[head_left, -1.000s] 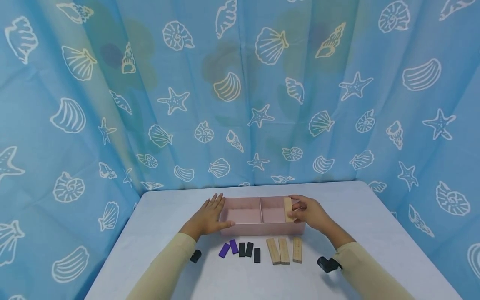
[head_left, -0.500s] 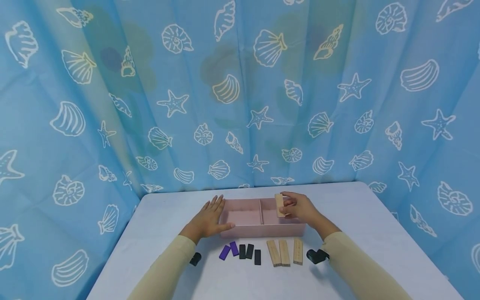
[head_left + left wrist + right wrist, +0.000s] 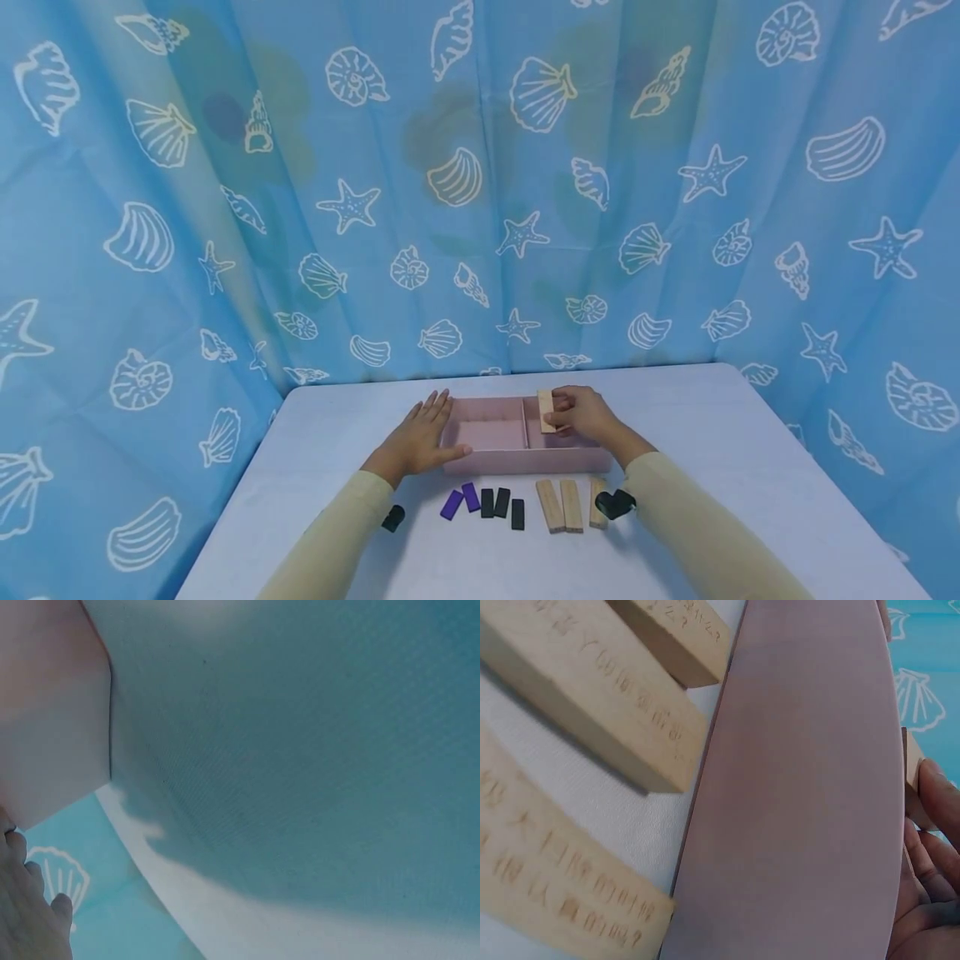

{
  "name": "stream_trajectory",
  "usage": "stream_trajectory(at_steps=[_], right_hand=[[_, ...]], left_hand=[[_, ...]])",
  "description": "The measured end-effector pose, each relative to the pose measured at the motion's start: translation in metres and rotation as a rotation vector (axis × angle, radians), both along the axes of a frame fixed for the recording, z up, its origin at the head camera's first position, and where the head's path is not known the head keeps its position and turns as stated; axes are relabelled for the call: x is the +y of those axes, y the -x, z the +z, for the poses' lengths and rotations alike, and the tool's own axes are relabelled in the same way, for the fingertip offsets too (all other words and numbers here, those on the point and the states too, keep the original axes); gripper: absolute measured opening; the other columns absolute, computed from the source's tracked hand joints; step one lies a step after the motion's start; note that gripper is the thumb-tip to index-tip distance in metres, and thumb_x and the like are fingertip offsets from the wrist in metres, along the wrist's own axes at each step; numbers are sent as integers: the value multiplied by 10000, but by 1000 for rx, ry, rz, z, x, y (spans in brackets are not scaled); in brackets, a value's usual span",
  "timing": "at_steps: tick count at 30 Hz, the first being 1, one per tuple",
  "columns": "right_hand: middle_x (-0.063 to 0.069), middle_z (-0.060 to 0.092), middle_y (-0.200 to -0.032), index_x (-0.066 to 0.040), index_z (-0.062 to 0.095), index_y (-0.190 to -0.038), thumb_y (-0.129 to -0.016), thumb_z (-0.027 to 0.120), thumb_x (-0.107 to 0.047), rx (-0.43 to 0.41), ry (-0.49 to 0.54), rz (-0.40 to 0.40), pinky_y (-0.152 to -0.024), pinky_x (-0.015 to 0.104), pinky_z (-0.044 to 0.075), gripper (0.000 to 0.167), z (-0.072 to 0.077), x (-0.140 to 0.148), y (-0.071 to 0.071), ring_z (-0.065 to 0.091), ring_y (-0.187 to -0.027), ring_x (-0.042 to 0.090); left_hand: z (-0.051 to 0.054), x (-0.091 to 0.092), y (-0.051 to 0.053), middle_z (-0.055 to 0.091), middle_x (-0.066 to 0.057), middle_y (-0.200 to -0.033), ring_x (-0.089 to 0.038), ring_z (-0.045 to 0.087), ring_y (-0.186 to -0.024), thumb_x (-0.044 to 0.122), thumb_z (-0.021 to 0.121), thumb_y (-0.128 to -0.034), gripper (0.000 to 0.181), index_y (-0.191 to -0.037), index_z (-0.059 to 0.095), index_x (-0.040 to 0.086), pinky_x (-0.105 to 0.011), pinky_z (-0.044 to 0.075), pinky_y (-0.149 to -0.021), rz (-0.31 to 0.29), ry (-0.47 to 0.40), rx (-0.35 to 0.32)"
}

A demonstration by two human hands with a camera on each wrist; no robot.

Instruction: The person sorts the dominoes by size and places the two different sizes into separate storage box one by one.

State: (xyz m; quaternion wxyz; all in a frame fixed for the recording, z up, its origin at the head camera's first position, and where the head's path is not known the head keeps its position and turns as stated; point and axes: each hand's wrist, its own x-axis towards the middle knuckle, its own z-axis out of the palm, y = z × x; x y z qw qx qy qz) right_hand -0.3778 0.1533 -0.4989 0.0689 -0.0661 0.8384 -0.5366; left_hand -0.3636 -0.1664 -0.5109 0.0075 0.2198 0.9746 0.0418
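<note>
A pink box with one divider stands on the table. My left hand rests on its left end, fingers straight and thumb along the front rim. In the left wrist view the hand is beside the box corner. Over the right compartment, my right hand pinches an upright wooden block close to the divider. Much of that block is hidden behind the box wall in the right wrist view. Several wooden blocks lie before the box, some with engraved characters.
Two purple blocks and several black blocks lie in front of the box. Black wrist devices hang under both sleeves. A white table reaches to a blue shell-patterned curtain on the back and sides.
The right hand has carried the wooden block leftward, from the right part of the compartment to near the divider. The left hand has stayed on the box's left end.
</note>
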Motion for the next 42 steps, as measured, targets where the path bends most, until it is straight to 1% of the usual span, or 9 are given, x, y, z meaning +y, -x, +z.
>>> stream_trajectory(at_steps=[5,9,14,17,21,26,31,35,42], right_hand=[[100,643,-944,24,541,-1322,-853,750,-85,-22,-73,2,-658,353,585,524,-6,-11,4,687,-750,209],[78,653,-921,23,568,-1301,-849,753,-89,-53,-130,29,-664,339,582,501,-10,-17,6,675,-758,201],[75,655,-891,-18,650,-1190,-863,730,-58,-110,-160,43,-676,342,582,339,-11,-21,6,657,-761,205],[64,652,-841,-49,692,-1100,-860,735,-70,-131,-221,39,-654,314,573,245,-13,-21,8,645,-717,204],[66,647,-783,-70,719,-987,-852,743,-78,-135,-279,53,-614,293,549,138,-18,-21,11,634,-677,212],[85,642,-748,-72,703,-867,-848,740,-64,-140,-307,61,-595,302,542,43,-23,-24,13,634,-658,230],[71,640,-733,-75,691,-804,-849,747,-76,-123,-335,57,-588,295,538,71,-26,-30,17,634,-649,217],[68,647,-715,-85,701,-769,-847,751,-84,-106,-339,60,-583,290,533,92,-25,-32,20,637,-641,215],[67,646,-708,-97,712,-779,-860,742,-95,-97,-334,61,-592,290,528,86,-23,-34,23,636,-649,219]], left_hand=[[-3,-2,0,86,-74,-1617,-266,35,-1474,753,423,-856,1011,-1555,168,68,-490,101,-1162,-6,-28,4],[-5,-3,1,78,-71,-1618,-265,37,-1475,767,400,-856,1016,-1557,157,73,-480,104,-1163,-4,-17,9],[-6,-1,0,73,-68,-1619,-260,40,-1475,761,408,-860,1015,-1559,143,74,-469,93,-1164,-6,-35,7],[-8,1,0,59,-56,-1620,-244,28,-1475,761,399,-864,1009,-1561,130,83,-452,82,-1165,-7,-29,10],[-10,2,-2,71,-62,-1620,-253,33,-1475,753,400,-869,998,-1562,135,85,-459,94,-1165,-13,-33,16],[-11,2,-3,75,-54,-1620,-254,42,-1476,758,389,-869,994,-1565,124,99,-459,109,-1163,-11,-17,18],[-10,2,-2,90,-52,-1618,-249,51,-1475,761,389,-865,994,-1563,144,96,-458,111,-1162,-7,-9,32],[-8,2,-1,81,-50,-1618,-241,38,-1475,760,392,-865,995,-1564,137,99,-458,105,-1162,1,-11,25],[-8,-1,2,70,-48,-1619,-232,26,-1474,766,377,-864,999,-1565,129,99,-446,96,-1162,15,-11,26]])
